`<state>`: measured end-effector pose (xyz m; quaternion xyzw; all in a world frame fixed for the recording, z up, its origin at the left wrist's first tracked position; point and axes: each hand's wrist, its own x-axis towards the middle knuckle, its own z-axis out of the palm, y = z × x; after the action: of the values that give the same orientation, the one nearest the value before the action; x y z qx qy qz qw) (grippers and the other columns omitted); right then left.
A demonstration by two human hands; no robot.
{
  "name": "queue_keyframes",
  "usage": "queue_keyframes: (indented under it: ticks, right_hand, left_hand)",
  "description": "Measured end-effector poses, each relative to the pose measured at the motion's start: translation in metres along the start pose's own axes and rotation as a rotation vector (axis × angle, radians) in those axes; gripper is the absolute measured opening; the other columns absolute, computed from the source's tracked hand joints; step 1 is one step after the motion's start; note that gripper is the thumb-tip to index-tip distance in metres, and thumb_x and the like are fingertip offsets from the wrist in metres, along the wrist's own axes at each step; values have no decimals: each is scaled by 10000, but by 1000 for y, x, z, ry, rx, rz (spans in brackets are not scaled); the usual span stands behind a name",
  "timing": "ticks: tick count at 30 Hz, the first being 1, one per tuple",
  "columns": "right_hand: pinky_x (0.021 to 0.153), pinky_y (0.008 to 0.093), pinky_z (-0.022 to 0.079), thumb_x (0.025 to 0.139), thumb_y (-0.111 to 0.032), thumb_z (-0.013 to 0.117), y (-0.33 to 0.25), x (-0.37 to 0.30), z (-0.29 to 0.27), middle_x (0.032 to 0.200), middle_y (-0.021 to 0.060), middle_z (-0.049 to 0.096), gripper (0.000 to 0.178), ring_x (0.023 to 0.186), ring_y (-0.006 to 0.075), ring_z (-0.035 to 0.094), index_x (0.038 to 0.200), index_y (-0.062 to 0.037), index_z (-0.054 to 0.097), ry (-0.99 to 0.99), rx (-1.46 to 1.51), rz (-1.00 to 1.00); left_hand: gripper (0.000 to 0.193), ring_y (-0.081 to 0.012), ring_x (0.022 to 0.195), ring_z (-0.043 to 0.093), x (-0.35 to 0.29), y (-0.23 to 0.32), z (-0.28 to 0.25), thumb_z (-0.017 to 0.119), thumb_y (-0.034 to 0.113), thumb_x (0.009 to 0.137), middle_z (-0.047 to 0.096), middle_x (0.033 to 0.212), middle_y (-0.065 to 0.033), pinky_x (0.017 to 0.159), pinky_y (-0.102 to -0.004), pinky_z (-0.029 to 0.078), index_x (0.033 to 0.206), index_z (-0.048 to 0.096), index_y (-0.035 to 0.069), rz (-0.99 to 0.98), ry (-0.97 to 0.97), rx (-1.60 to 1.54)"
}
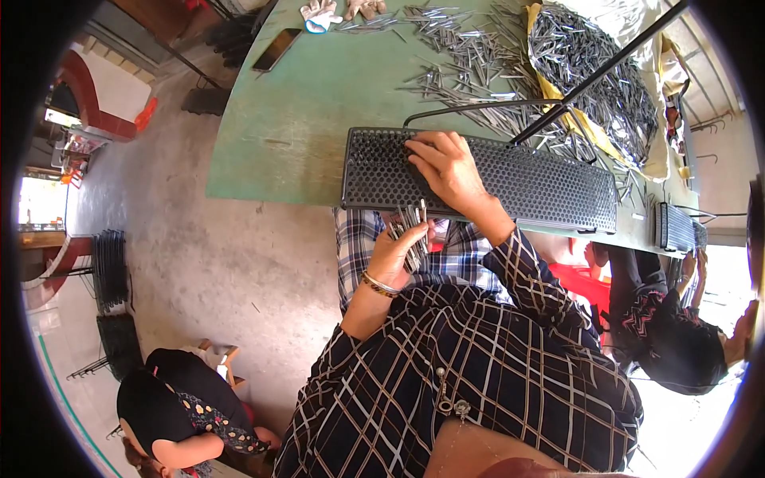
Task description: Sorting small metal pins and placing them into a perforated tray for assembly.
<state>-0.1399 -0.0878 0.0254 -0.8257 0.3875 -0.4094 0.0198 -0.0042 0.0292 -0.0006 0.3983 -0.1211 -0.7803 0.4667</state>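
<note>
My left hand [396, 253] is raised in front of my chest, wrist bent back, a metal bangle [379, 284] around the wrist. Its fingers are curled shut around a bundle of thin metal pins [412, 231], which stand upright and fan slightly above my fist.

My right hand [448, 169] reaches forward, palm down, with the forearm in a plaid sleeve [530, 267]. Its fingertips are pressed together on the upper left area of the perforated tray [542, 187]; I cannot tell whether they pinch a pin.

The tray is long, dark, rectangular, with a dense grid of small holes. It lies along the near edge of the green table [311, 103], whose surface is matte and worn. Beyond it, loose grey pins [470, 56] lie scattered, and a dense heap [590, 72] rests on yellow sheeting. 1 thin black rod [606, 64] crosses diagonally above the heap.
</note>
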Motion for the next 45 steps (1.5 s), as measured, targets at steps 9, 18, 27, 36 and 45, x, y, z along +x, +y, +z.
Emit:
queue_keyframes:
  ticks: [9,18,27,36,45]
  right_hand:
    - [657,243,504,825,-86,648,-12,-14,-26,804,112,687,174,734,120,636,940,43,662,-245,761,712]
    - [681,333,501,775,-42,658,6,9,0,840,102,646,175,769,277,617,949,-36,656,77,205,169]
    - [679,355,490,749,-27,659,12,7,3,834,96,635,216,754,278,599,964,-43,645,45,74,-78]
    - [753,349,481,684,-14,618,13,3,3,884,78,632,303,808,247,601,986,-31,631,-32,40,-121]
    - [743,325,469,719,-23,646,14,-6,7,903,63,651,272,820,226,608,990,-43,646,-69,-6,-133]
  left_hand:
    - [188,-134,700,615,4,2,11,647,114,845,648,844,-68,612,-245,512,996,615,7,98,20,-50]
    - [217,-158,705,625,7,-8,0,651,113,834,633,848,-73,640,-284,536,1013,600,2,-65,-16,-5]
    - [201,-185,745,631,7,-8,-2,629,81,830,635,863,-105,684,-306,540,1009,583,1,-80,-77,-80]
    - [154,-181,721,622,1,-6,4,617,65,833,640,848,-93,655,-300,517,973,594,5,-48,-91,-36]
    - [142,-168,726,636,3,-4,3,639,81,833,660,848,-95,657,-291,522,943,621,-6,-2,-55,5]
